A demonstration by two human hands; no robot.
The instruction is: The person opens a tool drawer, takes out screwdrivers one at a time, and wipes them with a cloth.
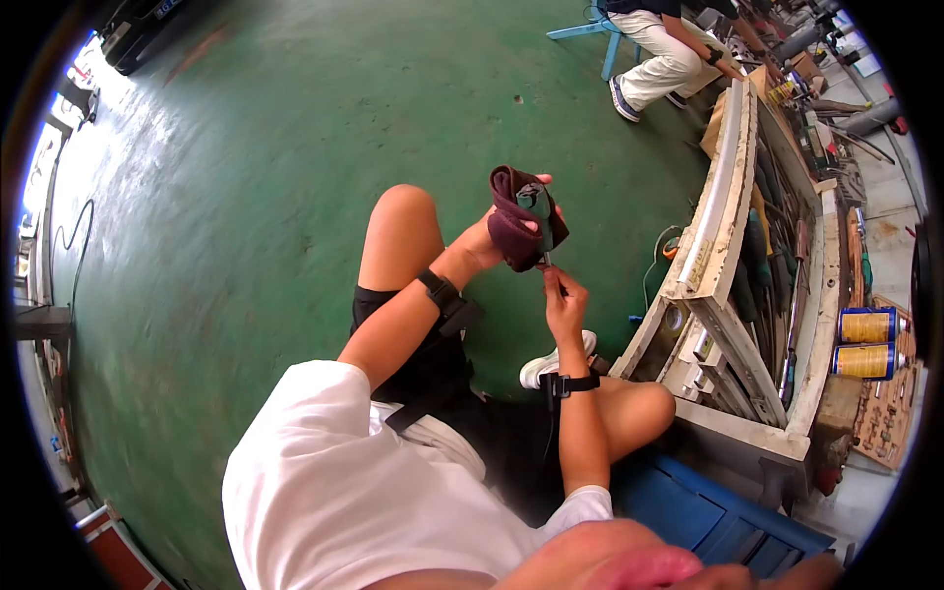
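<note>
In front of my knees, my left hand [482,241] is closed around a folded maroon cloth [511,221]. The cloth is wrapped about the dark green handle of what looks like a screwdriver [534,202]. A thin metal shaft comes out below the cloth, pointing toward me. My right hand [565,300] pinches that shaft between thumb and fingers, just under the cloth. Part of the handle and the left palm are hidden by the cloth.
To the right stands a worn white metal rack [708,265] full of green-handled tools. Two blue-and-yellow cans [865,360] and a wooden bit block [885,418] lie beyond it. Another person [654,59] sits at the top right. Below me is a blue plastic case [678,506].
</note>
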